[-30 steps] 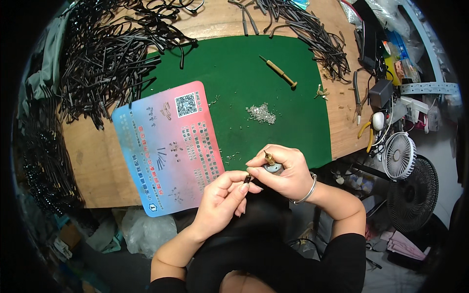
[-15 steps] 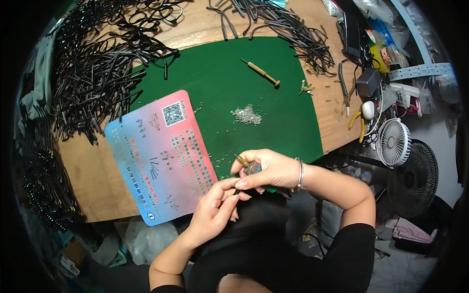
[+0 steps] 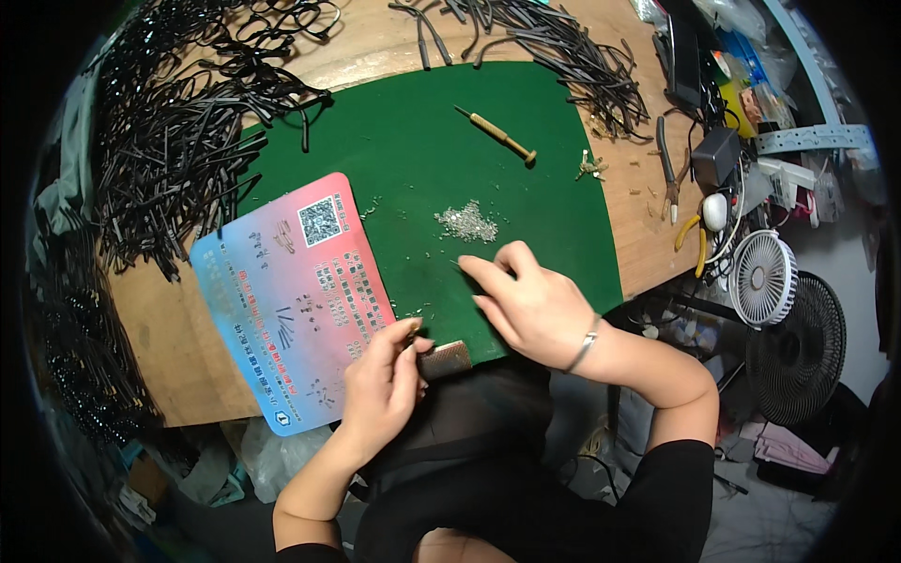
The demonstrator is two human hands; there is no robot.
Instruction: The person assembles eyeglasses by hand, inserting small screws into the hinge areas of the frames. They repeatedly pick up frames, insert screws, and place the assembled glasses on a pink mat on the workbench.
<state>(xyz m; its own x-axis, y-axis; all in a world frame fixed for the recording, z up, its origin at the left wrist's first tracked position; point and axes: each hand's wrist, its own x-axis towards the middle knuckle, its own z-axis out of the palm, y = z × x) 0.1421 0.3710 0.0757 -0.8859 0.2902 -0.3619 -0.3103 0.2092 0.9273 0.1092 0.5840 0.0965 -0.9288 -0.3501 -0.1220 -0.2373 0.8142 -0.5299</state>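
Observation:
My left hand (image 3: 383,380) is closed at the mat's front edge, thumb and fingertips pinching a small dark piece with a gold glint, too small to name. Beside those fingers is a small block with a brown, textured face (image 3: 449,359); whether the hand touches it I cannot tell. My right hand (image 3: 540,310) reaches over the green mat (image 3: 554,206), forefinger stretched out and thumb apart from it. Its fingertips are just short of a heap of tiny silvery screws (image 3: 466,222); the other fingers are partly hidden. A brass screwdriver (image 3: 502,138) lies farther back.
A pink-and-blue printed card (image 3: 282,319) with small parts on it overlaps the mat's left side. Black spectacle temples (image 3: 178,178) and frames pile up at left, with more temples (image 3: 582,70) behind. Pliers (image 3: 668,178), yellow-handled cutters (image 3: 690,235) and a white fan (image 3: 762,277) stand right.
My right hand has left my left hand and moved up toward the screws; the brass-coloured tool it held no longer shows. My left hand has shifted slightly left, and the textured block has come into sight.

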